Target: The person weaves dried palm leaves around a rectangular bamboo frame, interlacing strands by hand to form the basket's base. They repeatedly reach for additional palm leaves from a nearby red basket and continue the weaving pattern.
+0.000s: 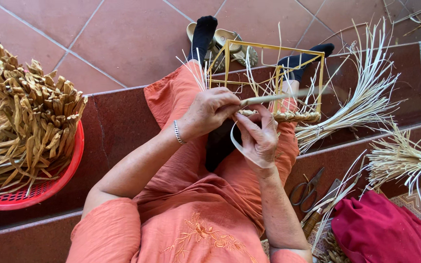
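Steadying the frame [274, 73] on the lap, left hand [208, 112] pinches a strip [269, 99]; right hand [258, 139] closes on the woven rim [288, 117].

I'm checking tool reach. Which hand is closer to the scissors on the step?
Right. The right hand is just up-left of the scissors; the left hand is farther left.

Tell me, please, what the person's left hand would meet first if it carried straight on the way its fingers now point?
The left hand points rightward along the pale strip it pinches. Going straight on, it would probably meet the right hand's fingertips at the woven rim of the yellow wire frame; depth is unclear.
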A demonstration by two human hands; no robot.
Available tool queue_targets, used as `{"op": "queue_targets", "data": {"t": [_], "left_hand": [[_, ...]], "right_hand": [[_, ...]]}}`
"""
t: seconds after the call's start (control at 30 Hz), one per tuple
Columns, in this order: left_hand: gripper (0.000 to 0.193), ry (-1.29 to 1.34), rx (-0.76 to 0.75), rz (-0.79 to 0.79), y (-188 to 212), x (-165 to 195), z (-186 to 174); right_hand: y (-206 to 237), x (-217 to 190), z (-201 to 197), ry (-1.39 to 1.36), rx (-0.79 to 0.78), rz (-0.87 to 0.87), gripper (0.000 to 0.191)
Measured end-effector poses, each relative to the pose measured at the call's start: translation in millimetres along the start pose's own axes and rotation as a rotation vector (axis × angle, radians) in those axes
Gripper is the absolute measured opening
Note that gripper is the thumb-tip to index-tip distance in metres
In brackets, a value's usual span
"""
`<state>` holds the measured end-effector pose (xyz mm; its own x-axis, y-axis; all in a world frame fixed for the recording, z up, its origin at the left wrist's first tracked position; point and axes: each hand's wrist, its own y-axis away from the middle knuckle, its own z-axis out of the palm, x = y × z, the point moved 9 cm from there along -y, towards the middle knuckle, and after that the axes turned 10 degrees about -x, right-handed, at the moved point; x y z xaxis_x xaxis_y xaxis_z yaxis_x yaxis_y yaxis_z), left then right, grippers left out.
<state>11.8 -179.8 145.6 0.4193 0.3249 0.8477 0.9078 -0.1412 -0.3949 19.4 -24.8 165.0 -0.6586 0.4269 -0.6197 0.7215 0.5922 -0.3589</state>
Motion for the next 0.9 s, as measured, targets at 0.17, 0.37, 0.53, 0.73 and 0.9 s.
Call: {"op": "queue_targets", "data": {"t": [0.17, 0.37, 0.53, 0.73, 0.9], "left_hand": [[0.027, 0.035, -0.138, -0.045, 3.4, 9.4, 3.3], [0.024, -0.103, -0.034, 0.019, 0.7, 20.7, -1.3], [0.014, -0.038, -0.054, -0.066, -0.3, 8.4, -2.9], [0.015, 0.032, -0.052, -0.383, -10.0, -21.5, 1.7], [0.015, -0.099, 0.041, -0.344, -14.3, -19.7, 2.2]], "right_hand": [[7.4, 39.8, -12.0, -0.455, 0.134, 0.249, 0.023], [5.8, 69.8, -2.1, -0.901, 0.198, 0.375, 0.028], [3.1, 66.0, -1.9, -1.028, 0.275, 0.331, 0.047], [11.2, 55.8, -15.2, -0.329, 0.199, 0.215, 0.009], [50.1, 70.4, 20.7, -0.66, 0.205, 0.393, 0.012]]}}
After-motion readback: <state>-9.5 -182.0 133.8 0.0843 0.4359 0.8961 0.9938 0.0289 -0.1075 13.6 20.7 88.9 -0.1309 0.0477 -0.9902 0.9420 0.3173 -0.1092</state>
